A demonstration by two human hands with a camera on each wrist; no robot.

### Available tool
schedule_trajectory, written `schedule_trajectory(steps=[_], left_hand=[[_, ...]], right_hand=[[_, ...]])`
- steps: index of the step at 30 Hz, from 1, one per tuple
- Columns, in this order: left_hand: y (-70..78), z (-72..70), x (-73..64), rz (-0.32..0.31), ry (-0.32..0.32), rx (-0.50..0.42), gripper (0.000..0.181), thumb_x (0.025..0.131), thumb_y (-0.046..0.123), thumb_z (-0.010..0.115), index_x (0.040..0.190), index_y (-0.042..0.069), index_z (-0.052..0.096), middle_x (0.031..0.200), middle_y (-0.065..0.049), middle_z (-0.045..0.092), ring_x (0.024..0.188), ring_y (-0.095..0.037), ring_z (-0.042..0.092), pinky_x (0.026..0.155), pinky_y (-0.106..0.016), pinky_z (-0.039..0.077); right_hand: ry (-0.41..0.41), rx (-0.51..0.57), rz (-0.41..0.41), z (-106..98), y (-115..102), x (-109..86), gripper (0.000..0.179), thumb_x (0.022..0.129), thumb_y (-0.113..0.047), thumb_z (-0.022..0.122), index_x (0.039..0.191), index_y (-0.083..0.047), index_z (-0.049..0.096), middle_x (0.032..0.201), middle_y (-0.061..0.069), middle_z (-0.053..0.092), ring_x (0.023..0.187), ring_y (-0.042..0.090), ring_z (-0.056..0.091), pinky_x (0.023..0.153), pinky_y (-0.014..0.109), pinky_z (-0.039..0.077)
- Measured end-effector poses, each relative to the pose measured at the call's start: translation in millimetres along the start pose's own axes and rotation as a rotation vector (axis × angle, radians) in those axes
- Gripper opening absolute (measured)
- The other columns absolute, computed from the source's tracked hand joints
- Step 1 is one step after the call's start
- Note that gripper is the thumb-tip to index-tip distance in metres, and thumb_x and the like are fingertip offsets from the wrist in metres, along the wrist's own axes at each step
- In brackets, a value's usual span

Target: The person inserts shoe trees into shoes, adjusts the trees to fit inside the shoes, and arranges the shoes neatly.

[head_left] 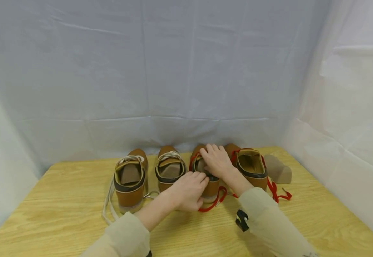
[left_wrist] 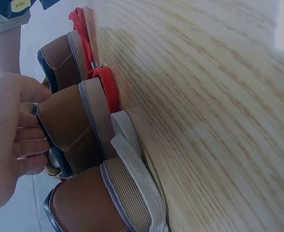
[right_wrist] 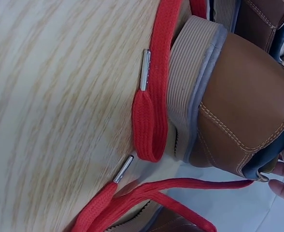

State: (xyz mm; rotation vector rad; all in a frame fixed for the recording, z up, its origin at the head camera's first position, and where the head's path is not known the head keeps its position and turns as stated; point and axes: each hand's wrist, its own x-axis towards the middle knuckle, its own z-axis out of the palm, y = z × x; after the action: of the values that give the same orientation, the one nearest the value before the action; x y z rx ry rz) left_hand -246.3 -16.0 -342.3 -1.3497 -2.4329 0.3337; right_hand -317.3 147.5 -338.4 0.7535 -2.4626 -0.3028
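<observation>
A brown shoe with red laces (head_left: 211, 190) stands with its toe toward the back. My left hand (head_left: 191, 189) holds its heel; in the left wrist view, the thumb lies against the outside of the heel (left_wrist: 67, 118) and the fingers bend over the dark collar. My right hand (head_left: 218, 162) reaches over the same shoe's opening and laces; its fingertips are partly hidden. A taupe insert (head_left: 200, 165) shows inside that shoe, beside the right hand. In the right wrist view, fingers lie near the collar of the brown heel (right_wrist: 248, 92).
Another red-laced shoe (head_left: 258, 181) stands at right, beside a loose taupe insert (head_left: 279, 170). Two shoes with off-white laces, the outer (head_left: 130, 196) and inner (head_left: 166, 184), stand at left with inserts inside. Red lace ends (head_left: 214, 203) trail on the wooden table (head_left: 45, 214). White sheets hang around.
</observation>
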Motion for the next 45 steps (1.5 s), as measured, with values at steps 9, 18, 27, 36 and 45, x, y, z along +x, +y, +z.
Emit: schedule_trajectory(steps=[9,18,27,36,45], left_hand=[[-0.3,0.5,0.3,0.004,0.007,-0.002,0.056,0.084,0.037,0.057,0.127,0.001,0.052,0.118,-0.011,0.053,0.106,-0.023,0.052,0.087,-0.034,0.044],[-0.2,1.4,0.5,0.006,0.008,-0.011,0.056,0.084,0.037,0.057,0.127,0.001,0.052,0.119,-0.01,0.053,0.106,-0.023,0.052,0.088,-0.034,0.044],[1.1,0.4,1.9,0.004,0.003,-0.024,0.056,0.084,0.035,0.057,0.128,0.001,0.051,0.12,-0.011,0.052,0.108,-0.023,0.051,0.088,-0.034,0.044],[0.8,0.5,3.7,-0.024,0.072,-0.025,0.038,0.088,0.036,0.057,0.111,0.006,0.057,0.101,-0.005,0.054,0.089,-0.019,0.054,0.074,-0.031,0.046],[1.1,2.3,10.3,-0.078,0.245,-0.01,0.02,0.087,0.033,0.058,0.085,0.012,0.058,0.082,0.0,0.052,0.075,-0.017,0.052,0.066,-0.029,0.042]], right_hand=[[0.013,-0.007,0.004,1,0,1.7,0.046,0.066,-0.028,0.084,0.089,-0.006,0.05,0.084,0.009,0.048,0.078,0.028,0.053,0.066,0.039,0.041],[0.035,-0.022,-0.007,4,0,1.3,0.047,0.065,-0.028,0.084,0.088,-0.006,0.049,0.081,0.008,0.047,0.075,0.027,0.053,0.064,0.037,0.039],[-0.037,0.054,0.005,0,7,-1.5,0.039,0.073,-0.024,0.079,0.092,-0.008,0.049,0.085,0.007,0.047,0.079,0.026,0.052,0.066,0.037,0.037],[-0.076,0.228,-0.052,-10,20,-11.9,0.03,0.084,-0.017,0.069,0.108,-0.004,0.059,0.099,0.009,0.051,0.089,0.025,0.052,0.075,0.036,0.045],[0.085,0.241,-0.001,-23,21,-23.9,0.026,0.083,-0.019,0.07,0.103,-0.003,0.064,0.096,0.01,0.055,0.083,0.026,0.055,0.067,0.035,0.047]])
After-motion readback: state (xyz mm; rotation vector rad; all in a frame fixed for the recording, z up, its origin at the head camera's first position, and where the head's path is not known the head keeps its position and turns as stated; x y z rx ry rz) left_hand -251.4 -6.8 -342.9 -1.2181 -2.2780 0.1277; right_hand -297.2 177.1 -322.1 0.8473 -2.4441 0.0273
